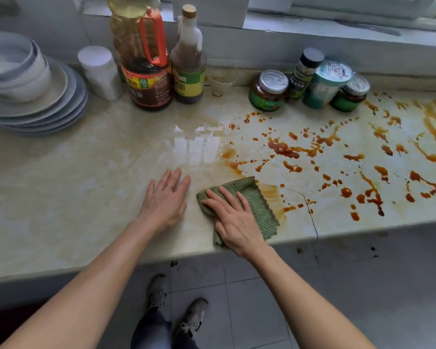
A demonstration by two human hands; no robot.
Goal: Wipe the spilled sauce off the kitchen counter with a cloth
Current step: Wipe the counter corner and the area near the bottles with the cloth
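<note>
A green knitted cloth (258,202) lies folded on the pale marble counter (73,172) near its front edge. My right hand (233,217) presses flat on the cloth, fingers spread. My left hand (166,197) rests flat on the bare counter just left of the cloth, holding nothing. Reddish-brown sauce (285,148) is splashed in blobs and streaks over the counter's right half, from the cloth's far edge out to the right. A smeared orange film (272,197) sits right beside the cloth.
A stack of plates and bowls (30,96) stands at the back left. Beside it are a white container (100,71), a soy sauce jug (146,71) and a vinegar bottle (189,66). A small glass (222,81) and several jars (268,90) line the back wall.
</note>
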